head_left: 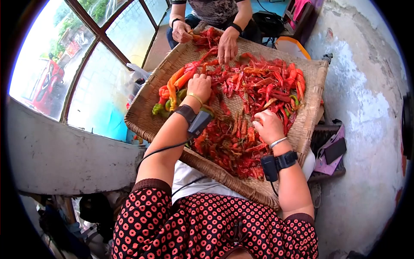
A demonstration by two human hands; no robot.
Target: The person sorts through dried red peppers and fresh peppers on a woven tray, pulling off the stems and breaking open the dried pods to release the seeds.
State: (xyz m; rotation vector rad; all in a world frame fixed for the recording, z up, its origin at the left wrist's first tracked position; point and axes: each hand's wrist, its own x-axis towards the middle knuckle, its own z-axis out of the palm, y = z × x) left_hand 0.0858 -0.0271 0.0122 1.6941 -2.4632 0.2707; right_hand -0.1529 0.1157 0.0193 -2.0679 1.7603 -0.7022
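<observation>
A square woven tray point(317, 86) lies in front of me, heaped with red peppers point(235, 82), many dried and shrivelled. My left hand point(199, 86) reaches over its left half, fingers bent down at the peppers beside a pile of fresher orange and green ones point(172, 88); its fingertips are hidden. On the right, my right hand point(269, 126) is over the near right part of the heap, thumb and fingers curled apart, with nothing visible between them. Darker dried peppers point(228, 142) lie between my forearms.
Across the tray sits another person, whose two hands point(227, 45) are at the far peppers. Windows point(97, 86) stand at the left, a rough wall point(353, 108) at the right. A dark phone point(335, 151) lies on a pink bag beside the tray.
</observation>
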